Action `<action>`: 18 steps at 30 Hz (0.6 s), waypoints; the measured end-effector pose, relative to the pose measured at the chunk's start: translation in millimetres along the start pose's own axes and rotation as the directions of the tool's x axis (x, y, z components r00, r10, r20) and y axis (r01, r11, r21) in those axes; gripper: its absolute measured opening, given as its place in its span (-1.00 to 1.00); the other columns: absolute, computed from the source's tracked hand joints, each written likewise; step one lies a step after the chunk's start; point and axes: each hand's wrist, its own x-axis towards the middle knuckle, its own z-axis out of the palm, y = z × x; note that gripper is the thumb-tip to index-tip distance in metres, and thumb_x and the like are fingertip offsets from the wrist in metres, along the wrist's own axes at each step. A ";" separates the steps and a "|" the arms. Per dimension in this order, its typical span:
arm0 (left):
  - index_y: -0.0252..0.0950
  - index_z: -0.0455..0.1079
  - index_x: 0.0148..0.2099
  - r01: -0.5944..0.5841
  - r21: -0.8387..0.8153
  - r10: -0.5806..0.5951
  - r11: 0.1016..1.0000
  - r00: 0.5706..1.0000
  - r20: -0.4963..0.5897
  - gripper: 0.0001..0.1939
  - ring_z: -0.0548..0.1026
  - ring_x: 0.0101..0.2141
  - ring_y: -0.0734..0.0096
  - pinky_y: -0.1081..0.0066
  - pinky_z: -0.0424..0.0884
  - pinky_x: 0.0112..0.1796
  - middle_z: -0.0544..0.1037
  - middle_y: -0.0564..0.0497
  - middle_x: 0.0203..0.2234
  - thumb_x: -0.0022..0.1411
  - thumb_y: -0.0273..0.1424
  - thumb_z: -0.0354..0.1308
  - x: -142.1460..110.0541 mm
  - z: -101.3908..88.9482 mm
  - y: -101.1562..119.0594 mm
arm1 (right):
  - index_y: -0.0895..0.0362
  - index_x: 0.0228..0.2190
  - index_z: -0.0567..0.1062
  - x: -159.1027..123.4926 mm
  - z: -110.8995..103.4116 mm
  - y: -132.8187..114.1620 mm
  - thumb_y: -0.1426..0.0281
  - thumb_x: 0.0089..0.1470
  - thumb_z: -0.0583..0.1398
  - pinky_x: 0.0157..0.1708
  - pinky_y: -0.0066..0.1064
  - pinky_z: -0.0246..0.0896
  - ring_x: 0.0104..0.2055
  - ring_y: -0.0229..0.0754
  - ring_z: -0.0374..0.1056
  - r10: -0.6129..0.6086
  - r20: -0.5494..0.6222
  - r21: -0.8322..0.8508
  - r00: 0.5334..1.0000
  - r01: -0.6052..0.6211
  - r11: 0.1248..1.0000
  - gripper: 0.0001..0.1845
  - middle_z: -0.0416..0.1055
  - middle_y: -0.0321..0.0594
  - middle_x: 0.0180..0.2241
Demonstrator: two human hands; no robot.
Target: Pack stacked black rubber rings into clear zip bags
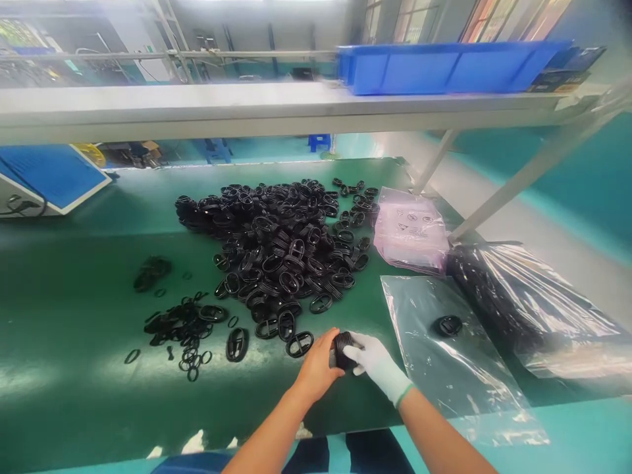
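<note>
Right hand (pixel 368 359): plain white glove (pixel 384 374), closely fitted, its cuff (pixel 399 390) bound at the wrist by a narrow green band (pixel 405 395). Left hand (pixel 318 368): bare. Forearms (pixel 276 426): uncovered along their visible length. Legs (pixel 309 457), below the table's (pixel 99 421) near edge: dark trousers (pixel 378 454).

Black cable coil (pixel 342 350), handheld, stacked windings showing

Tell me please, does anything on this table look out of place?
The clear plastic bag looks askew: its near end sticks out past the edge of the green table. One black coil lies on or inside it, apart from the big pile.
</note>
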 end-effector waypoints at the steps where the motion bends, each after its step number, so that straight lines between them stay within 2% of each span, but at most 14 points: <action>1: -0.14 0.08 0.16 0.002 0.001 -0.002 1.000 1.000 -0.004 -0.17 0.28 0.02 0.26 0.27 0.17 0.05 0.18 0.00 0.13 -0.20 -0.57 0.21 0.1 1.1 -0.6 | 0.17 -0.12 0.40 0.0 1.9 0.2 0.33 -0.13 0.17 -0.63 -0.52 0.23 -0.52 -0.32 0.27 0.001 -0.009 -0.011 1.000 -0.001 1.000 -0.54 0.35 -0.25 -0.47; 4: -0.17 0.06 0.17 -0.011 0.050 0.010 0.999 1.000 0.004 -0.17 0.24 0.05 0.26 0.27 0.15 0.07 0.18 -0.01 0.13 -0.19 -0.55 0.22 -0.9 1.7 0.6 | 0.14 -0.09 0.38 0.0 9.1 1.7 0.32 -0.13 0.16 -0.59 -0.50 0.23 -0.51 -0.30 0.29 0.000 -0.039 -0.054 0.999 -0.002 0.999 -0.52 0.38 -0.24 -0.42; 7: -0.18 0.06 0.18 -0.048 0.229 0.049 0.972 0.999 0.003 -0.20 0.12 0.13 0.21 0.25 0.05 0.11 0.15 0.00 0.16 -0.15 -0.51 0.21 -4.5 -8.6 7.2 | 0.13 -0.07 0.35 2.0 14.8 4.7 0.31 -0.14 0.17 -0.53 -0.46 0.24 -0.45 -0.25 0.33 0.000 -0.062 -0.103 0.998 -0.006 0.995 -0.48 0.40 -0.22 -0.37; 9: -0.20 0.10 0.15 -0.009 0.442 0.044 0.897 0.997 -0.069 -0.29 0.11 0.12 0.12 0.18 0.04 0.09 0.16 -0.05 0.14 -0.09 -0.52 0.16 -7.4 -21.8 12.6 | 0.14 -0.05 0.34 4.4 16.7 7.3 0.31 -0.16 0.17 -0.48 -0.44 0.26 -0.39 -0.21 0.35 0.002 -0.072 -0.132 0.997 -0.012 0.991 -0.44 0.40 -0.19 -0.35; 11: -0.28 0.19 0.10 0.089 0.634 0.005 0.768 0.989 -0.145 -0.41 0.19 0.05 0.05 0.12 0.10 0.02 0.27 -0.17 0.05 -0.05 -0.59 0.08 -9.1 -35.8 17.2 | 0.14 -0.03 0.32 6.5 17.5 9.7 0.30 -0.16 0.17 -0.44 -0.43 0.26 -0.34 -0.19 0.36 0.003 -0.079 -0.155 0.997 -0.016 0.988 -0.42 0.40 -0.18 -0.32; 13: -0.32 0.26 0.01 0.158 0.717 -0.056 0.679 0.985 -0.164 -0.47 0.28 -0.04 0.05 0.14 0.20 -0.08 0.36 -0.22 -0.09 -0.08 -0.63 0.05 -9.0 -46.2 19.9 | 0.14 -0.02 0.31 7.5 17.9 11.1 0.30 -0.16 0.17 -0.44 -0.44 0.26 -0.33 -0.19 0.36 0.002 -0.086 -0.171 0.996 -0.017 0.985 -0.41 0.40 -0.18 -0.30; 15: -0.26 0.28 -0.03 0.188 0.673 -0.120 0.715 0.982 -0.148 -0.51 0.36 -0.15 0.12 0.21 0.26 -0.18 0.41 -0.14 -0.19 -0.09 -0.58 0.08 -7.7 -50.1 20.6 | 0.14 -0.02 0.30 7.2 18.2 11.1 0.31 -0.15 0.16 -0.47 -0.46 0.26 -0.35 -0.21 0.36 0.000 -0.092 -0.178 0.996 -0.017 0.984 -0.42 0.39 -0.17 -0.28; 18: -0.13 0.24 -0.02 0.189 0.410 -0.184 0.892 0.982 -0.052 -0.55 0.42 -0.32 0.29 0.34 0.30 -0.30 0.44 0.03 -0.35 -0.03 -0.36 0.11 -6.1 -45.5 17.2 | 0.16 -0.02 0.29 5.3 18.0 9.7 0.31 -0.14 0.14 -0.55 -0.46 0.25 -0.43 -0.23 0.35 -0.008 -0.080 -0.174 0.997 -0.006 0.985 -0.42 0.38 -0.15 -0.27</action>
